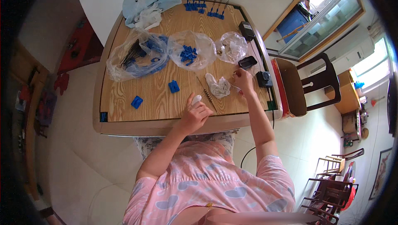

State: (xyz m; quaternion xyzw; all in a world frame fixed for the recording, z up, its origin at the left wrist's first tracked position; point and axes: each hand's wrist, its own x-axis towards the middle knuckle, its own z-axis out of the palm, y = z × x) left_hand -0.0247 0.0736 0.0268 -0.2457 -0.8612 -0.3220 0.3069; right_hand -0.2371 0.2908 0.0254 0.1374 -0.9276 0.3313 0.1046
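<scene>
Above the table's near edge, my left hand (195, 115) is closed with its fingers curled around a small white piece (196, 99) whose kind I cannot make out. My right hand (244, 81) is pinched beside a small black open box (247, 62); what its fingertips hold is too small to tell. Between the hands lie a crumpled white cloth or glove (217, 85) and a thin dark rod with a coil spring (207, 95). Two blue plastic blocks (173, 86) lie apart on the wood, left of my left hand.
Across the table (161, 105) sit clear bags of dark rods (132, 55), blue parts (189, 55) and small pieces (231, 47). Several spring rods stand in blue bases (215, 14) at the back. Black devices (264, 79) with a cable line the right edge, beside a chair (321, 84).
</scene>
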